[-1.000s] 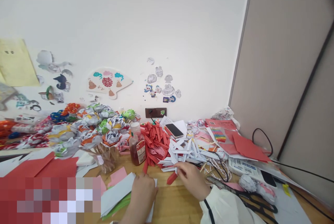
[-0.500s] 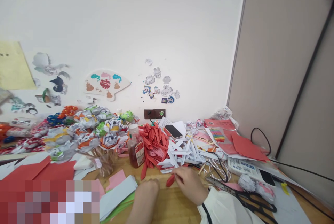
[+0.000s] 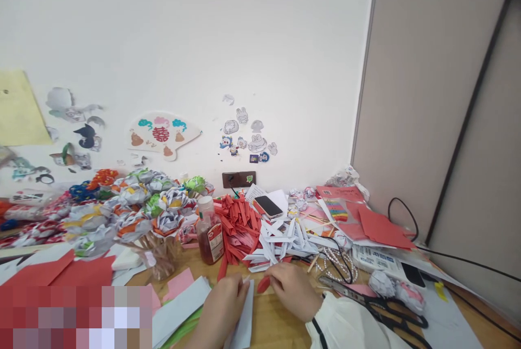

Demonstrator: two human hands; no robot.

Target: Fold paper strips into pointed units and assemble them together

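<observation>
My left hand (image 3: pixel 226 300) is closed at the front of the wooden table, gripping a long white paper strip (image 3: pixel 245 316) that hangs toward me, partly behind the wrist. Opposite it, my right hand (image 3: pixel 293 288) has its fingers pinched together on a small red folded paper piece (image 3: pixel 264 284); only its rounded end shows. Just beyond both hands lie a heap of folded white paper strips (image 3: pixel 285 240) and a heap of folded red paper strips (image 3: pixel 238 224). To the left of my left hand is a stack of white paper strips (image 3: pixel 183 305) on green paper.
A bottle of red-brown liquid (image 3: pixel 209 240) stands behind my left hand. Crumpled paper flowers (image 3: pixel 138 202) on sticks fill the left. Black-handled scissors (image 3: pixel 382 305) lie beside my right sleeve. A phone (image 3: pixel 267 206) rests on paper near the wall.
A white paper strip has come into my left hand, which was a bare closed hand over the table before. My right hand stays on the red piece. The view has shifted slightly.
</observation>
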